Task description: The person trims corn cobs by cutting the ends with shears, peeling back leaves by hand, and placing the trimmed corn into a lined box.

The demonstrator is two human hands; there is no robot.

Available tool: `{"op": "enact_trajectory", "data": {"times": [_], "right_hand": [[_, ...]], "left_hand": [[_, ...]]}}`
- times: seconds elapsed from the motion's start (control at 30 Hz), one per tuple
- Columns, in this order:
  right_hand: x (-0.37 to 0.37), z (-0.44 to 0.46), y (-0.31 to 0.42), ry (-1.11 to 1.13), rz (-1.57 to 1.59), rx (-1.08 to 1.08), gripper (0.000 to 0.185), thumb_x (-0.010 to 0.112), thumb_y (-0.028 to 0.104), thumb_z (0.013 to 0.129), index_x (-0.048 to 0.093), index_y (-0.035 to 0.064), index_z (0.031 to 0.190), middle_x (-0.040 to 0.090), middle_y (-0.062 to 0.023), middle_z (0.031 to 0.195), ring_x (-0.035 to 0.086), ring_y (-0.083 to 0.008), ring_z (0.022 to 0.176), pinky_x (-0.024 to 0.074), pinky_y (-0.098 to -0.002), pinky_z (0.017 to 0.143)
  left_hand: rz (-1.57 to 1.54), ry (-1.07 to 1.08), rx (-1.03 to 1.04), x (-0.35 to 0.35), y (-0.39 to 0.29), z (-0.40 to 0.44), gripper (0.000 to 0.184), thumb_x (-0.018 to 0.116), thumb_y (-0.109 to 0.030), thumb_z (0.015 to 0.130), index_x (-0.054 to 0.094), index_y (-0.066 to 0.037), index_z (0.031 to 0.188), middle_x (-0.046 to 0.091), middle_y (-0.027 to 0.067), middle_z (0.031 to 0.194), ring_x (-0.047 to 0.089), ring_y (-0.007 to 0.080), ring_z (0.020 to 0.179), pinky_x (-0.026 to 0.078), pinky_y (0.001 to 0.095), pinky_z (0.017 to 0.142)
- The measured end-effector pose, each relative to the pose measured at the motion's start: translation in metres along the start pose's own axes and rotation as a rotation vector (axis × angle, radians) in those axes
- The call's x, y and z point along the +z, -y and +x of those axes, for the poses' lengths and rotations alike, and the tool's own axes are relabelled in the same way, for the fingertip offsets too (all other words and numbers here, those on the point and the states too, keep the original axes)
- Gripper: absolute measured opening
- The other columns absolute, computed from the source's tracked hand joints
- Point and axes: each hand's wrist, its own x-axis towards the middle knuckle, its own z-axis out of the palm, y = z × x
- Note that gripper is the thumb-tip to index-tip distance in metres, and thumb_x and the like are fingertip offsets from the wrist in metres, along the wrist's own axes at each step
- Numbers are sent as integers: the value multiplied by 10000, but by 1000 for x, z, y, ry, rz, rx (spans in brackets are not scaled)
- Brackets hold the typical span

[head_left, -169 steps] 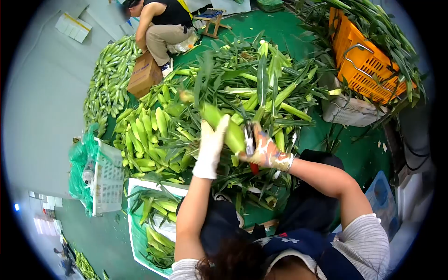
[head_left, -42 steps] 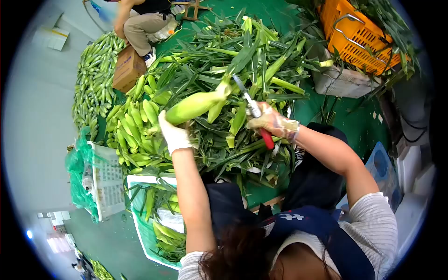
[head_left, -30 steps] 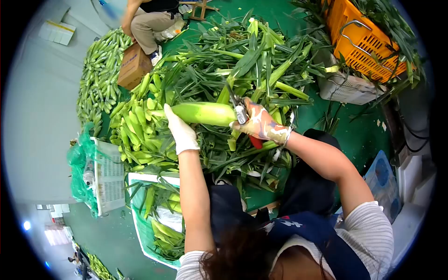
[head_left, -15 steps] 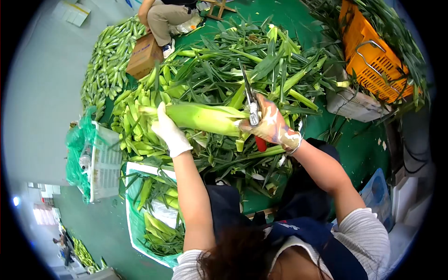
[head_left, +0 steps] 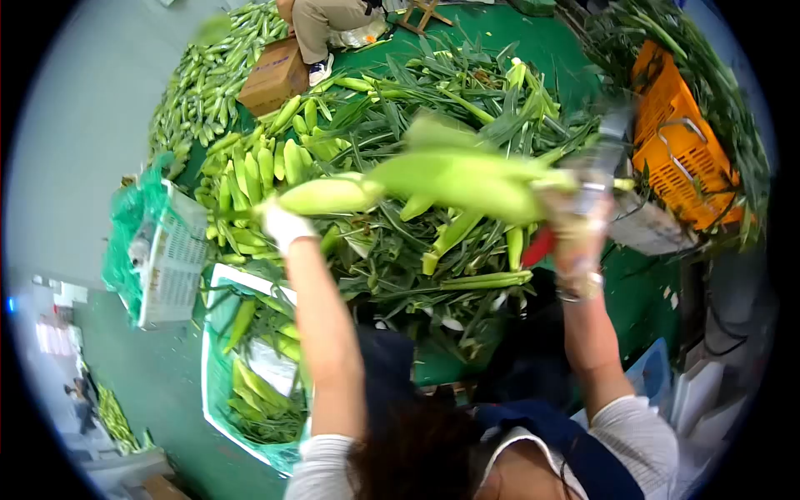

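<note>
Placing everything off the leaf pile [head_left: 475, 96].

Nearest, on its near-left side: a white foam box [head_left: 254, 282], green-lined, leafy ears inside. We'd guess it sits there for easy left-side reach.

Arms: left forearm [head_left: 327, 358] reaches out nearly straight beside that box. Right forearm [head_left: 593, 358] stands steeper, elbow bent, hand raised over the pile's right side.

Left grip [head_left: 287, 227], white-gloved, is pinching the left end of the corn ear [head_left: 329, 197], which lies held across the pile's left half. We read the end-hold as an anchor: most of the ear's length is left exposed.

Husk leaves [head_left: 467, 179] span the pile between the ear and the right grip [head_left: 579, 225]. Blurred; we can't tell if they join the ear. Right grip is closed round a red-handled tool [head_left: 538, 247], metal end up, and seems to clamp the husk too. Fingers smeared, so we can't confirm that.

Left of the pile: loose ears [head_left: 254, 175], then a white basket [head_left: 171, 258]. Right of it: a tilted orange crate [head_left: 657, 104], leaf-laden, above a pale crate [head_left: 654, 227]. Beyond its far-left edge: a carton [head_left: 275, 77] and a co-worker's leg [head_left: 315, 33].
</note>
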Motion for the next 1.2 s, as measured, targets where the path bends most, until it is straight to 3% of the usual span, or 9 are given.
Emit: {"op": "enact_trajectory", "data": {"times": [0.07,0.27,0.43,0.6,0.73,0.93,1.03,1.1,1.2], "right_hand": [[-31,19,7,-121,294,68,385,714,114,753,490,33,1056,638,-103,806,593,-121,617,478,-203,503],[25,43,-45,243,-873,-99,568,754,329,695,491,6,1080,603,-148,923,602,-280,839,505,-388,735],[62,-40,-23,870,-215,224,746,802,361,638,426,-5,1169,587,-119,956,585,-245,827,501,-356,769],[70,-68,-57,749,-160,302,829,820,341,611,386,-33,1210,594,-98,906,572,-209,799,487,-336,742],[55,-55,-54,943,-345,165,800,789,396,623,390,-26,1172,600,-180,904,600,-281,832,483,-370,764],[31,-26,-51,1171,-357,184,931,762,424,653,304,-136,1239,559,-283,1049,566,-359,1006,457,-368,854],[29,-17,-57,1250,-268,217,879,767,439,645,350,-124,1176,581,-245,1001,585,-314,925,467,-352,815],[27,-21,-59,1234,-289,222,778,771,441,637,429,-91,1091,600,-208,933,593,-268,851,475,-343,763],[25,-26,-61,1232,-364,285,572,756,446,635,542,-16,896,611,-145,821,579,-214,751,468,-334,675]], "left_hand": [[20,-74,62,-7,-28,-5,330,527,-229,867,560,43,1051,620,178,987,613,270,865,509,383,765],[69,99,83,14,-23,-15,369,647,-147,791,491,45,1065,632,173,879,600,258,703,518,374,641],[140,268,-21,46,2,-79,343,673,-195,793,510,9,1015,642,142,823,602,216,669,512,341,586],[340,769,-167,44,18,-126,467,752,-247,770,504,9,1071,625,113,898,617,204,733,516,315,659],[609,916,-34,23,35,-137,358,691,-37,731,498,-24,1033,592,80,910,594,178,769,503,308,701],[1323,1125,362,2,21,-118,484,694,-141,627,542,-66,1081,649,143,904,627,283,827,487,346,778],[1541,1175,384,6,8,-140,478,695,-162,631,541,-67,1073,642,178,898,621,341,819,491,376,761],[1659,1270,783,2,10,-140,490,682,-114,610,554,-97,1083,639,157,841,625,311,783,486,365,717],[1618,1277,902,-7,22,-140,446,692,-118,600,552,-75,1021,630,174,871,610,355,830,486,398,724]]}}
